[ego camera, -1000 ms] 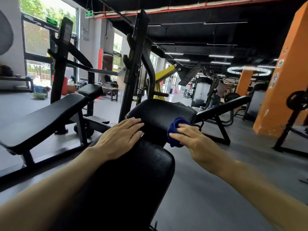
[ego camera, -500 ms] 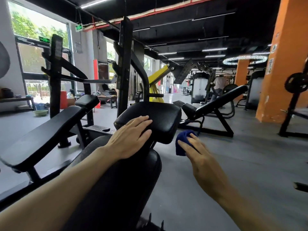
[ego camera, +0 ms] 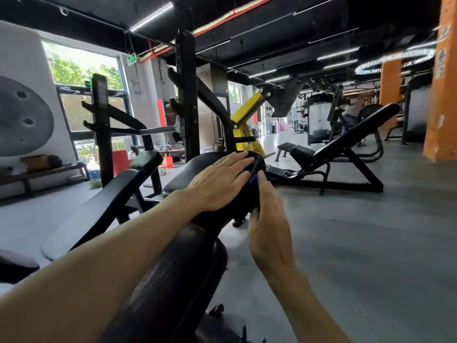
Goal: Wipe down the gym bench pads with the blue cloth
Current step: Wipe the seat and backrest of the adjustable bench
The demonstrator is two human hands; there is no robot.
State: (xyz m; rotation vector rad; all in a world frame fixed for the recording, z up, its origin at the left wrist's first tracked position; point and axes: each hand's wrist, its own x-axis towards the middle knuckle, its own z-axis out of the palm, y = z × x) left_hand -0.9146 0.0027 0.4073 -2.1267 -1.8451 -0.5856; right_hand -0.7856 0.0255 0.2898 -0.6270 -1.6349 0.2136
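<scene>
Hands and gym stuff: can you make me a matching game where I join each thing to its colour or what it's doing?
Things:
1. left hand
2. right hand
3. pillar
4. slanted machine arm

Matches:
A. yellow
B. lies flat on the black pad
C. orange
D. presses the blue cloth to the pad's side

Pairs: 1-B, 2-D, 3-C, 4-A

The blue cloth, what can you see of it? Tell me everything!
Only a small patch of the blue cloth shows. It is deep blue and looks soft and bunched up. The right hand presses it against the right side edge of the black seat pad, and the fingers cover most of it. The left hand lies flat on top of the same pad, close by but not on the cloth.
</scene>
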